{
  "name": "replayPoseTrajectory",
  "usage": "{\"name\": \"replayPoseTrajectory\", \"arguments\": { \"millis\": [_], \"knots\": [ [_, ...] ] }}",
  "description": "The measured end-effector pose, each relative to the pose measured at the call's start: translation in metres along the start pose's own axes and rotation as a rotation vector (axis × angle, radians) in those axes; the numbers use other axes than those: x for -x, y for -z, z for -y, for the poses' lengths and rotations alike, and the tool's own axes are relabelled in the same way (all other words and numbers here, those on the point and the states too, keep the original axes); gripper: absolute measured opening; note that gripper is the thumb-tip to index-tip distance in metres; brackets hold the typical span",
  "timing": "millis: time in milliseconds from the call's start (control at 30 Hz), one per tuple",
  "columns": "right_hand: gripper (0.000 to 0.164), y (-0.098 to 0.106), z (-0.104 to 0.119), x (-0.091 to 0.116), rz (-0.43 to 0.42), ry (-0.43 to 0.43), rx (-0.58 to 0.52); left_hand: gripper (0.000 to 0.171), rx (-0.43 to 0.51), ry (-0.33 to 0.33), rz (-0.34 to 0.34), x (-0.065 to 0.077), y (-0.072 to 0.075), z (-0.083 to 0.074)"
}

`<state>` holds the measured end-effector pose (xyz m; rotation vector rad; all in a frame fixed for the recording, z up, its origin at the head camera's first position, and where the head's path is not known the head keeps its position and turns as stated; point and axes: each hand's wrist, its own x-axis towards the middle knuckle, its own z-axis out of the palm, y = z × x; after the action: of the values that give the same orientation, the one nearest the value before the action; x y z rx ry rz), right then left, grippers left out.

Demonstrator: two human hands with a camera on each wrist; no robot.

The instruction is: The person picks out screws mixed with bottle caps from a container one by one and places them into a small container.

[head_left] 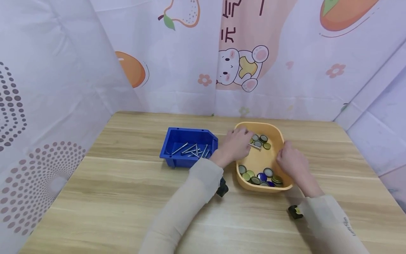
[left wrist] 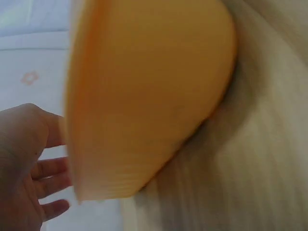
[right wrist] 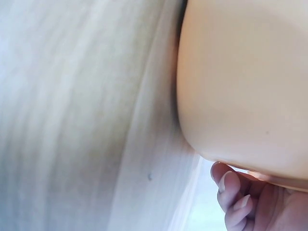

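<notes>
A yellow plastic basin [head_left: 258, 158] holds several bottle caps [head_left: 262, 177] in its near end and more at its far end. My left hand [head_left: 234, 144] reaches over its left rim, fingers inside. A metal screw [head_left: 255, 146] shows at those fingertips; whether they pinch it I cannot tell. In the left wrist view, the fingers [left wrist: 50, 185] pass behind the basin's wall [left wrist: 149, 96]. My right hand [head_left: 293, 160] grips the basin's right rim. Curled fingers [right wrist: 231, 187] appear at the rim in the right wrist view.
Left of the basin stands a blue open-front bin [head_left: 187, 160] with several screws [head_left: 195, 150] inside. Both stand on a wood-grain table [head_left: 127, 183]. A printed curtain [head_left: 177, 70] hangs behind the table's far edge.
</notes>
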<state>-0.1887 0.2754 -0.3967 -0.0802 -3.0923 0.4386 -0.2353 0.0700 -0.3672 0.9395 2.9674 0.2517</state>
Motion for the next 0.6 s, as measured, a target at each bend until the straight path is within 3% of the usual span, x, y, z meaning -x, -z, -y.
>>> {"name": "replayPoseTrajectory", "arguments": {
  "millis": [200, 300, 600],
  "knots": [
    [0.036, -0.001, -0.001, -0.001, -0.010, -0.006, 0.004, 0.047, -0.134, -0.064, 0.042, -0.004, -0.018, -0.009],
    [0.036, 0.000, 0.000, -0.001, -0.006, -0.011, 0.002, 0.052, -0.170, -0.066, 0.091, -0.006, -0.023, -0.013],
    [0.038, -0.001, 0.000, -0.001, -0.008, -0.010, -0.003, 0.075, -0.326, -0.047, 0.254, -0.005, -0.023, -0.021]
  ]
}}
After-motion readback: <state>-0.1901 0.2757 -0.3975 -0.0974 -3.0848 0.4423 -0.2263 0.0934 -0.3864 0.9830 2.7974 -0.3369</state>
